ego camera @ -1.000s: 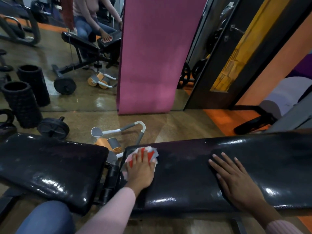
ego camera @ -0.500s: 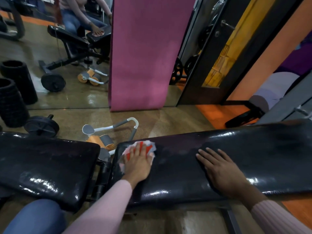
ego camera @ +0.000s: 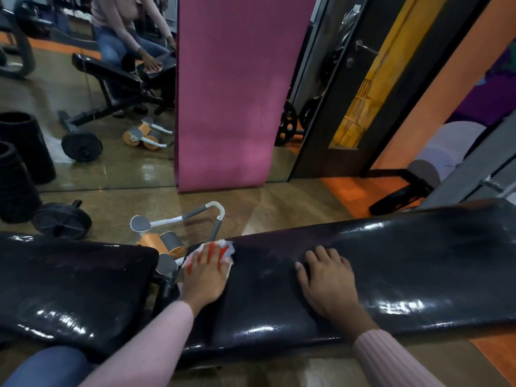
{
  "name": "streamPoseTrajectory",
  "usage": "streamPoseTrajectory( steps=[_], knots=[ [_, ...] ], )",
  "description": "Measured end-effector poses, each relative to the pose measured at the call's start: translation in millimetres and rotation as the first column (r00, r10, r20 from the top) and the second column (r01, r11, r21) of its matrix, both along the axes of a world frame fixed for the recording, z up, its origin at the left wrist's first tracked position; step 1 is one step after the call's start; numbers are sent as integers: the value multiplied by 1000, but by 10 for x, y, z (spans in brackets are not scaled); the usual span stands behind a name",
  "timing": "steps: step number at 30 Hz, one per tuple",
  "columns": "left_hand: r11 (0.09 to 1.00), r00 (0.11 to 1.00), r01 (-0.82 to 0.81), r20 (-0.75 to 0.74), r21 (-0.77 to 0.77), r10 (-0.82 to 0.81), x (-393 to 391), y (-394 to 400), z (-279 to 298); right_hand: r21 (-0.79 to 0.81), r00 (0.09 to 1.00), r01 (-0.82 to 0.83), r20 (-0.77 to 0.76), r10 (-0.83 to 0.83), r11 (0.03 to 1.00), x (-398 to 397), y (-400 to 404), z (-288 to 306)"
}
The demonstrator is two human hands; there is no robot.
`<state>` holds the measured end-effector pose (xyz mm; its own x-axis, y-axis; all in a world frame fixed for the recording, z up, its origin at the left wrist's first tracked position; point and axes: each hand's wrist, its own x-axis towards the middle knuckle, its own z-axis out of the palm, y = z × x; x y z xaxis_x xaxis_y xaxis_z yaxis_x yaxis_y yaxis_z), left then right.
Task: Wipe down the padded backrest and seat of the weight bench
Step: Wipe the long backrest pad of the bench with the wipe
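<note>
left hand flat, pressing a red-and-white cloth on the backrest pad, right hand resting there with fingers curled, empty

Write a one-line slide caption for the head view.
Left hand presses a cloth on the bench pad; right hand rests beside it.

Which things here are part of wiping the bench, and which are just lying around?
Part of the job:
- longer black pad
- shorter black pad
- red and white cloth under the left hand
- right hand, resting on the longer pad

Just lying about:
- orange ab roller
- dumbbell
- black foam rollers
- pink mat
</note>
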<state>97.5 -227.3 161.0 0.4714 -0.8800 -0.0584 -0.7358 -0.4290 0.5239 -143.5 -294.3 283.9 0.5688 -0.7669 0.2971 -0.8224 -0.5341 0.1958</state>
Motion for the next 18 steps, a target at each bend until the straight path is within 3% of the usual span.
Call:
streamPoseTrajectory(
  steps=[3,5,7,10,13,16,18],
  knots=[
    [999,999,-32,14,5,32,-291,431,-44,-82,997,-48,49,53,995,6,34,-94],
    [996,996,79,49,-41,-77,-592,486,159,-134,991,-114,54,123,984,2,43,-102],
    [977,979,198,61,-74,-194,-869,342,388,-155,984,-159,57,169,975,0,51,-103],
    [965,968,250,41,-79,-248,-894,-106,574,-165,976,-195,69,208,967,5,54,-96],
    [976,977,208,56,-58,-205,-407,-384,408,-172,973,-202,80,218,964,-24,65,-105],
    [992,985,110,137,-57,-101,78,-129,104,-167,968,-218,90,235,961,-22,70,-117],
    [1000,996,12,86,-21,-11,97,147,-34,-165,966,-223,95,240,961,-17,65,-128]
  ],
)
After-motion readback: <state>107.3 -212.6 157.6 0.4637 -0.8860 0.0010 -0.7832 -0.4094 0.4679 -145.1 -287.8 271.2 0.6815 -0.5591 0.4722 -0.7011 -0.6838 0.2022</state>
